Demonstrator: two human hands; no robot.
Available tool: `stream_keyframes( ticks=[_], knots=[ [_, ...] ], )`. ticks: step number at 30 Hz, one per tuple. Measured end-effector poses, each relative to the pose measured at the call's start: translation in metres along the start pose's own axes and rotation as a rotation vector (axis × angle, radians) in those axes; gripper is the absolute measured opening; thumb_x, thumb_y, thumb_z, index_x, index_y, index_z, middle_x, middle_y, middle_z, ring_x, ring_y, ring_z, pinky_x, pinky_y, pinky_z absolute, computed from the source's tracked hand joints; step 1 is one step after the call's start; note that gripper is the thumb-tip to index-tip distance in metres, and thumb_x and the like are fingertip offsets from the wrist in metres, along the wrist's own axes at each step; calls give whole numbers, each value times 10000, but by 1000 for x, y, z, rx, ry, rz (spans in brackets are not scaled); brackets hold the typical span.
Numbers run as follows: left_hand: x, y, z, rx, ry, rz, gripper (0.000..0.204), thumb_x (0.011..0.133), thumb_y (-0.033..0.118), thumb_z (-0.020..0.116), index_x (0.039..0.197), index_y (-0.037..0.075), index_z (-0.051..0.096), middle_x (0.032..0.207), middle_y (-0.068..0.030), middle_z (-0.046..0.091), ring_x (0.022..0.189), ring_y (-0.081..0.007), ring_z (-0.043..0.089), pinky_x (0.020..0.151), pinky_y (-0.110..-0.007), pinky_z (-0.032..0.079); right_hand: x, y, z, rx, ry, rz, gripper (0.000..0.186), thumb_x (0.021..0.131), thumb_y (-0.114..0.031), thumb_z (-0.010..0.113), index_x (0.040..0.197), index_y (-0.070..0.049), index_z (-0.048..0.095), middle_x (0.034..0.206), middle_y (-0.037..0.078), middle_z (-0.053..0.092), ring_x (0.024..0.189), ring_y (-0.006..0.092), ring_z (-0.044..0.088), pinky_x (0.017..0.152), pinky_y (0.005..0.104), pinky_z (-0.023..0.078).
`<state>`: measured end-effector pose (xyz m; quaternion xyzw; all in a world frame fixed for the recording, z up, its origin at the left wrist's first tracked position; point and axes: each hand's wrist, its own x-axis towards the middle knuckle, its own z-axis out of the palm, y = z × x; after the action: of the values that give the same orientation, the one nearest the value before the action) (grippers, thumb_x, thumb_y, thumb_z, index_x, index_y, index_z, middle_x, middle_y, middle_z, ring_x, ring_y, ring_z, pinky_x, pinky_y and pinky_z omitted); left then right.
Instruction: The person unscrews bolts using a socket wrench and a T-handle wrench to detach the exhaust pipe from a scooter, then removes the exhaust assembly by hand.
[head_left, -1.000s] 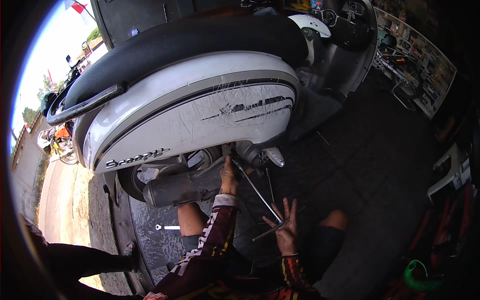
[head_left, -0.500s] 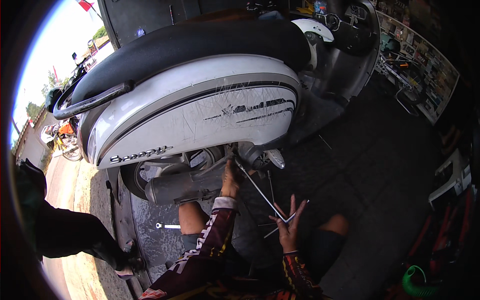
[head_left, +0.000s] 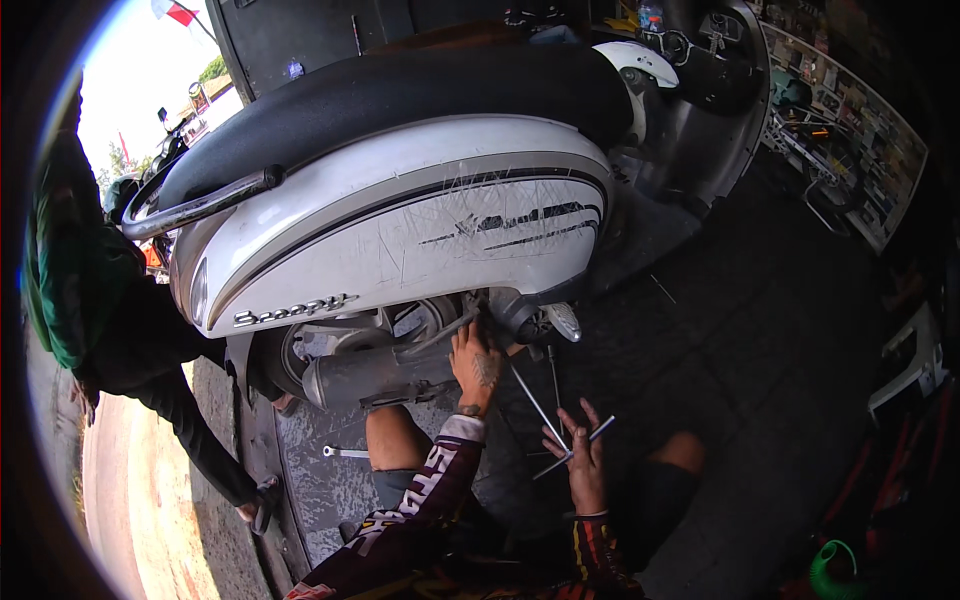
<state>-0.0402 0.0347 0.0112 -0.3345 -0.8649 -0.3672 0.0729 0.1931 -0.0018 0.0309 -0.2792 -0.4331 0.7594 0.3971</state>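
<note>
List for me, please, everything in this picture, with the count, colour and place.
Scooter: one, white with black seat, centre
Exhaust: one, dark grey, under the scooter's side
Wheel: one, dark tyre, behind the exhaust
T-shaped wrench: one, silver, against the right hand
Wrench: one, silver, floor, lower left
Coiled hose: one, green, lower right
Bystander: one, green top, left
Flag: one, red and white, top left
Other motorbikes: count unclear, partly hidden, left and upper right
Left hand: one, dark red sleeve, beside the exhaust
Right hand: one, dark striped sleeve, lower centre, fingers spread
</note>
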Motion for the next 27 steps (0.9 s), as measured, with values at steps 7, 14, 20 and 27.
stream_keyframes(
  ticks=[7,14,20,27],
  knots=[
    [13,8,-6,190,-67,16,439,762,193,549,1181,77,489,1142,-118,542,1069,-312,506,852,-467,431,8,12,-32,-70,-169,110,501,944,-296,426,1368,-80,267,1111,166,569,799,186,616,724,293,493],
    [15,4,-5,155,-35,80,338,763,214,566,1069,83,505,1043,-145,571,972,-350,555,723,-453,486,23,28,-28,-69,-275,223,523,879,-130,536,1357,-49,337,868,73,618,624,82,516,617,232,447],
    [8,-13,11,54,4,86,506,677,97,605,1157,58,450,1053,-194,558,980,-363,550,769,-441,482,24,20,-33,-1044,-377,-86,519,857,-74,520,1341,-15,344,791,128,625,642,218,599,596,361,485],
    [4,-27,12,-188,7,-81,457,753,203,618,1149,18,487,1081,-244,554,1008,-416,533,824,-447,448,38,-33,-7,-1903,-754,-318,729,731,-28,557,1321,166,176,657,166,620,615,284,634,568,358,500]
  ],
)
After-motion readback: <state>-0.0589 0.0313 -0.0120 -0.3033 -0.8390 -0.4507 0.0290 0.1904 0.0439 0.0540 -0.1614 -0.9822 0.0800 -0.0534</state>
